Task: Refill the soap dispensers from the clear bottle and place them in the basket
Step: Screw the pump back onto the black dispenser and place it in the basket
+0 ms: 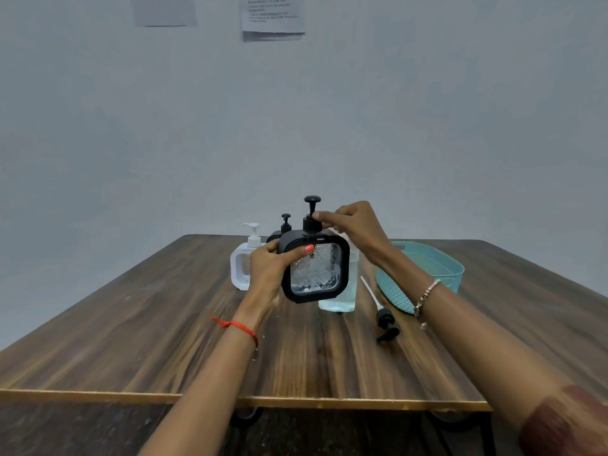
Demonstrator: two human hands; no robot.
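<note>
Left hand [268,274] is clamping black dispenser [314,268] raised off desk [164,340]; right fingers [324,217] are pinching pump collar [312,223] at 12 o'clock (keep body upright, twist collar only).

Held black dispenser [314,266] hiding most of clear bottle [342,291] and second black dispenser [279,233] behind it. Left hand [268,274] covering white dispenser's [241,269] right side. Wall papers [273,16] being cropped by top edge, print too blurred to read.
</note>
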